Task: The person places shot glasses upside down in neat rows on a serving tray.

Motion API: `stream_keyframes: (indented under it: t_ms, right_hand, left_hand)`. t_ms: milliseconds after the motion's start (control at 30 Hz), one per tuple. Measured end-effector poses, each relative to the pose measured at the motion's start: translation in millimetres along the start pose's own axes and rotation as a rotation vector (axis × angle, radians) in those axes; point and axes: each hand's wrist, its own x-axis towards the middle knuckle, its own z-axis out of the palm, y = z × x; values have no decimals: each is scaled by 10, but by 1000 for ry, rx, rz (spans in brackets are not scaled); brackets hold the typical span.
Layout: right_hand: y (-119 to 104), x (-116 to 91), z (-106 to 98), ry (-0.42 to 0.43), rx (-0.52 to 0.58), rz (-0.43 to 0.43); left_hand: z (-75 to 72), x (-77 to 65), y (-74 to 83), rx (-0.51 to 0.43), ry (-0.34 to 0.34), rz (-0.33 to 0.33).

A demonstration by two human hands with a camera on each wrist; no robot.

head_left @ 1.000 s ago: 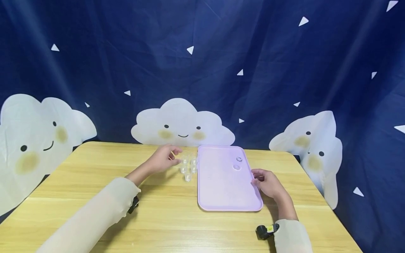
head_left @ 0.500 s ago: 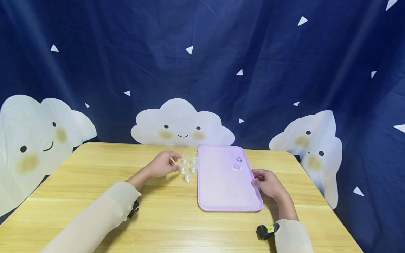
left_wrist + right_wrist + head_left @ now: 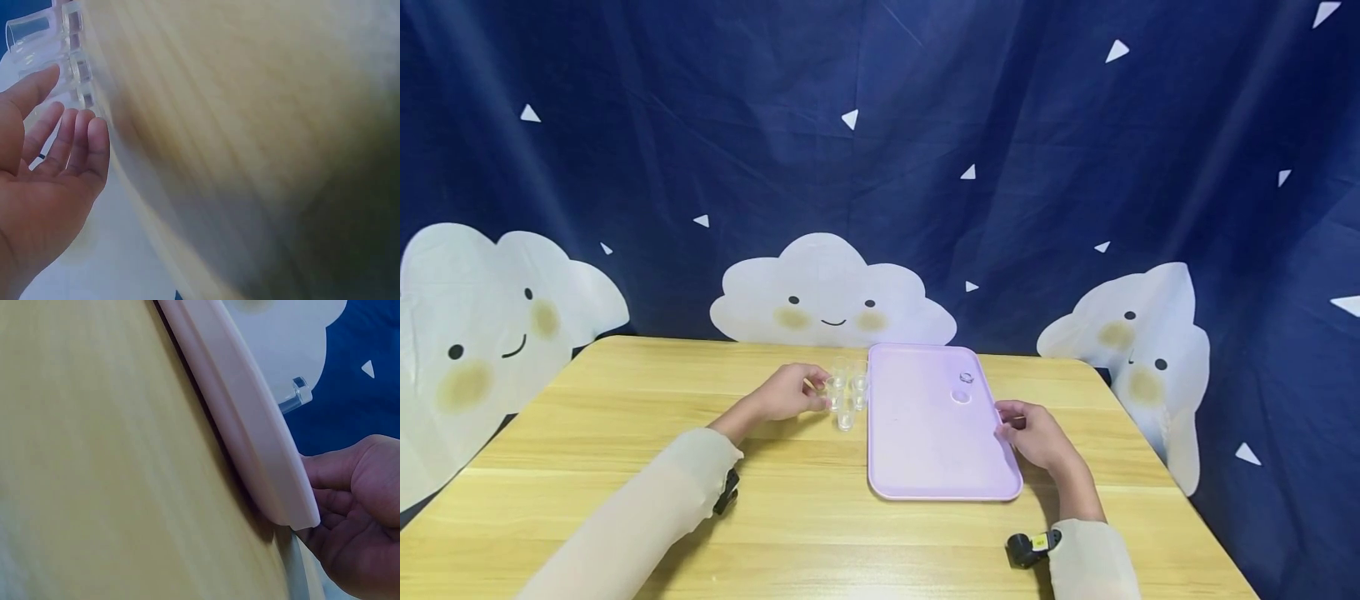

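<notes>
Several small clear cups (image 3: 846, 417) stand upright, close together, just left of a flat lilac tray (image 3: 940, 450). My left hand (image 3: 790, 392) is beside the leftmost cups, thumb and fingers spread apart at one of them. In the left wrist view the thumb (image 3: 40, 87) overlaps a cup (image 3: 78, 69); whether it touches cannot be told. My right hand (image 3: 1037, 435) holds the tray's right edge, and in the right wrist view its thumb (image 3: 334, 469) lies against the rim. One clear cup (image 3: 297, 394) stands upside down on the tray.
The wooden table (image 3: 775, 525) extends around the tray. Behind it hangs a dark blue curtain (image 3: 880, 192) with white clouds and triangles. A black wrist camera (image 3: 1030, 548) sits by the right sleeve (image 3: 1093, 558).
My left hand has come slightly nearer and to the right, closer to the cups. My right hand, the tray and the cup on it have stayed in place.
</notes>
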Motion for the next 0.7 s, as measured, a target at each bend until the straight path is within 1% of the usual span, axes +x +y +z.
stream_keyframes:
  t_ms: [333,433,567,700]
  right_hand:
    - [11,2,1,3,10,7]
    - [11,2,3,6,11,9]
    - [2,1,0,7,10,9]
    - [-7,1,-3,1,9,16]
  left_hand:
    - [-10,41,8,-41,-36,-52]
    - [-4,51,20,-43,-40,-52]
    - [9,62,25,-36,-45,-27]
    - [32,78,13,-28,-47,-30]
